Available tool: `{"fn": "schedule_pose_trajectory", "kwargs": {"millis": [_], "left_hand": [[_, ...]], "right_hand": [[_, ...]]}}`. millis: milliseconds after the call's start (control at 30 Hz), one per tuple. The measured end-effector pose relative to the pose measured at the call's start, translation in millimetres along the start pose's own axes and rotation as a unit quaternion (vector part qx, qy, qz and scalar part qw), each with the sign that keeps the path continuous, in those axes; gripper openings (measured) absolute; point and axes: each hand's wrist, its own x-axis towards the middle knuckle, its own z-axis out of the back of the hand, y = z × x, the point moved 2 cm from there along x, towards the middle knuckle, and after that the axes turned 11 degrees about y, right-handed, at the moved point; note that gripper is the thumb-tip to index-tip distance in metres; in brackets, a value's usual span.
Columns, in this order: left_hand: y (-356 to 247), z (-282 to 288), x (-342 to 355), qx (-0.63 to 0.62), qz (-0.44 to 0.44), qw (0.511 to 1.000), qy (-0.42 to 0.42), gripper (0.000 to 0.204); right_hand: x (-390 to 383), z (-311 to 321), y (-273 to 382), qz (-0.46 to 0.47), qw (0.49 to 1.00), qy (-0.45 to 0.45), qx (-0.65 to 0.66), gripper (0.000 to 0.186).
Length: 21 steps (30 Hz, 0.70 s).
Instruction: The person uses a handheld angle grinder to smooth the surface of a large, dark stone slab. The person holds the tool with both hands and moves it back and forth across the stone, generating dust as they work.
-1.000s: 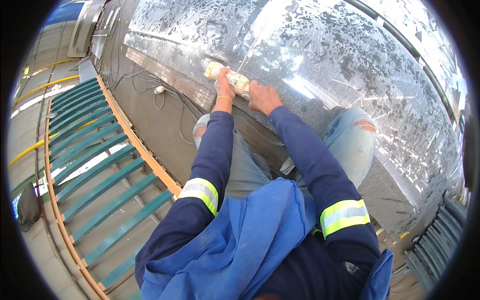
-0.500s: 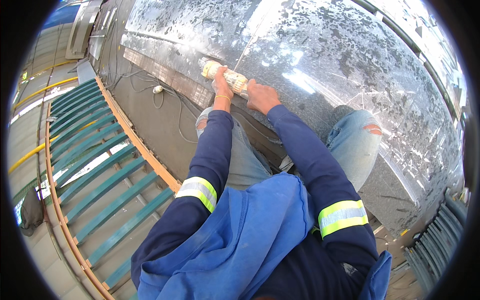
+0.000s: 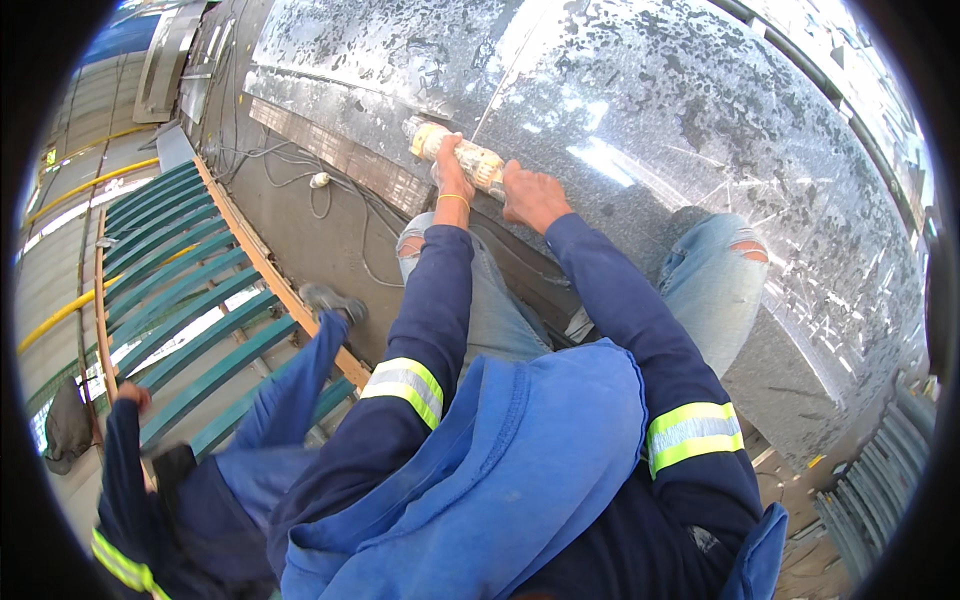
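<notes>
My left hand point(image 3: 453, 175) is wrapped round the body of a dusty, yellowish-white angle grinder point(image 3: 481, 166), just behind its head. My right hand point(image 3: 536, 198) is closed round the rear end of the same grinder. The grinder's head points to the far left, low over the edge of a large grey metal sheet point(image 3: 640, 120) with dark blotches and bright scratches. From this view I cannot make out the disc or whether it touches the metal. Both hands are near the sheet's left edge, between my knees and its far part.
On the left stands a frame of teal slats with an orange edge point(image 3: 262, 265). Loose cables point(image 3: 365, 235) and a white connector point(image 3: 319, 180) lie on the floor. A co-worker point(image 3: 225, 480) is at the lower left beside the frame. Grey curved bars point(image 3: 880, 480) are stacked at the lower right.
A co-worker has come into view at the lower left, by the slatted frame. My hands and the grinder sit slightly further right in the picture, with the same grip.
</notes>
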Motion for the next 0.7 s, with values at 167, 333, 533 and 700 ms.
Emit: {"fn": "schedule_pose_trajectory", "kwargs": {"millis": [167, 333, 533, 700], "left_hand": [[-10.6, 14.5, 18.6, 0.014, -0.003, 1.0, 0.019, 0.04], [-4.5, -6.2, -6.2, 0.021, 0.006, 1.0, -0.001, 0.042], [7.3, -13.9, -10.8, 0.014, 0.007, 1.0, -0.016, 0.041], [10.6, 22.4, 23.0, -0.028, 0.023, 0.997, 0.067, 0.038]], "right_hand": [[17.9, -2.9, 14.5, -0.026, 0.999, -0.004, -0.021, 0.048], [6.1, -2.0, 3.2, -0.018, 1.0, -0.001, -0.021, 0.05], [-9.4, 8.1, -6.3, -0.036, 0.999, 0.018, -0.019, 0.053], [9.4, 0.1, 5.4, -0.035, 0.999, 0.026, -0.018, 0.057]]}}
